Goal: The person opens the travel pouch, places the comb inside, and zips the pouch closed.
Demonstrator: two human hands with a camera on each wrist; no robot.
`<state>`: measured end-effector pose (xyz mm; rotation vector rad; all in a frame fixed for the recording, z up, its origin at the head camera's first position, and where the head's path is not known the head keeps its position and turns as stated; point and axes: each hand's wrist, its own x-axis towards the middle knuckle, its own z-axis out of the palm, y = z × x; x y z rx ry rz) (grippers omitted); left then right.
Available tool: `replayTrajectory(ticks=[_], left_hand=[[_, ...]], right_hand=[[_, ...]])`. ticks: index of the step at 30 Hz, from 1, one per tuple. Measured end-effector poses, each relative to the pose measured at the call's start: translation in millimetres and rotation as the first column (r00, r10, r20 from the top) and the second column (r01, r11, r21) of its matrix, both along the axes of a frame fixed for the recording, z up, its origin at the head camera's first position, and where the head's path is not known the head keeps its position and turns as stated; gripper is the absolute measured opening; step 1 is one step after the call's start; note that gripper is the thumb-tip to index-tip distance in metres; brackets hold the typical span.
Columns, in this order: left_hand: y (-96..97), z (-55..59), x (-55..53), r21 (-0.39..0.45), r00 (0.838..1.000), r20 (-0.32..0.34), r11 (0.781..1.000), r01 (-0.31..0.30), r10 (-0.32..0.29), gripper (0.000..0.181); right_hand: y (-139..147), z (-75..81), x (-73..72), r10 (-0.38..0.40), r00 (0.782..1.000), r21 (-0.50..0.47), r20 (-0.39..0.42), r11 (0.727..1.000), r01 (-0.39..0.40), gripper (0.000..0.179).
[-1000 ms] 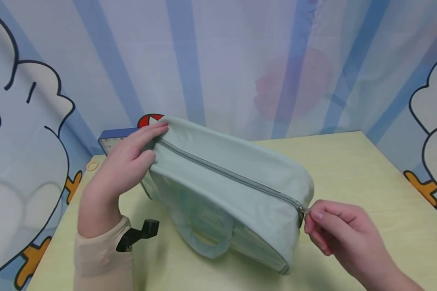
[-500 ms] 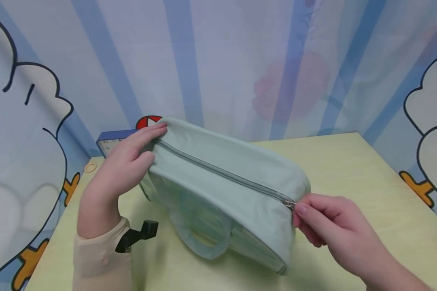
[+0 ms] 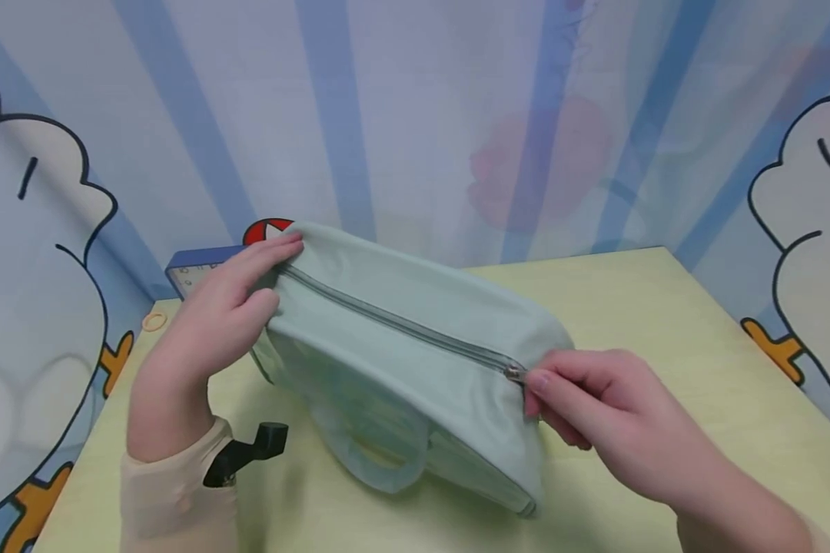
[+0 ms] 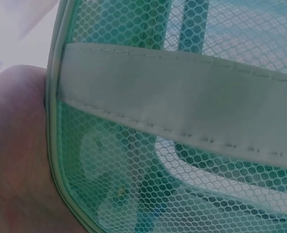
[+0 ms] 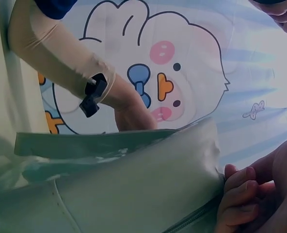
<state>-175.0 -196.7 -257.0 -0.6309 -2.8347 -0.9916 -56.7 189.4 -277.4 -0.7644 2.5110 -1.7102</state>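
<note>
A pale green bag (image 3: 415,307) with a long grey zip (image 3: 394,319) along its top lies slantwise on the table. My right hand (image 3: 595,407) pinches the metal zip pull (image 3: 514,373) near the bag's right end. The left hand (image 3: 221,299) holds the bag's far left end, fingers over the top and thumb on the near side. A loop handle (image 3: 387,480) hangs at the bag's front. In the left wrist view, a mesh panel (image 4: 109,155) with a pale strap (image 4: 172,87) across it shows beside the palm; what lies behind the mesh is unclear.
Behind the left hand stands a blue-edged box-like object (image 3: 204,257) with a marked face, partly hidden. A small orange ring (image 3: 154,321) lies at the table's left edge. The yellow tabletop (image 3: 615,299) meets a striped cartoon curtain (image 3: 415,115) at the back.
My right hand has drawn the zip pull leftward along the zip, away from the bag's right end. The left hand keeps its place on the bag. The head view has shifted slightly.
</note>
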Motion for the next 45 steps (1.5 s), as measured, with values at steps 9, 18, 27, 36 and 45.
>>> replayTrajectory(ticks=[9,18,27,36,45], left_hand=[[-4.4,-0.1,0.2,0.004,1.0,0.006,1.0,-0.001,0.001,0.07],[-8.5,-2.0,1.7,0.024,1.0,0.018,1.0,-0.015,0.015,0.071],[-1.9,-0.4,0.9,0.017,1.0,0.003,1.0,0.005,-0.006,0.07],[-4.0,-0.1,0.8,0.008,1.0,0.014,1.0,0.01,-0.01,0.069],[-2.8,0.9,-1.5,0.006,1.0,0.015,1.0,0.016,-0.016,0.068]], right_hand=[[-12,7.1,-1.1,-0.032,0.999,0.01,-0.018,0.999,0.032,0.026],[-20,12.3,-1.1,-0.083,0.995,0.104,-0.06,0.991,0.089,0.027],[6,-0.1,-3.9,0.036,0.999,0.032,0.018,0.999,-0.037,0.031],[-21,31.4,-4.7,0.01,0.999,0.18,-0.039,0.984,-0.003,0.033],[-36,54.1,-8.1,-0.003,0.99,0.39,-0.138,0.919,0.057,0.035]])
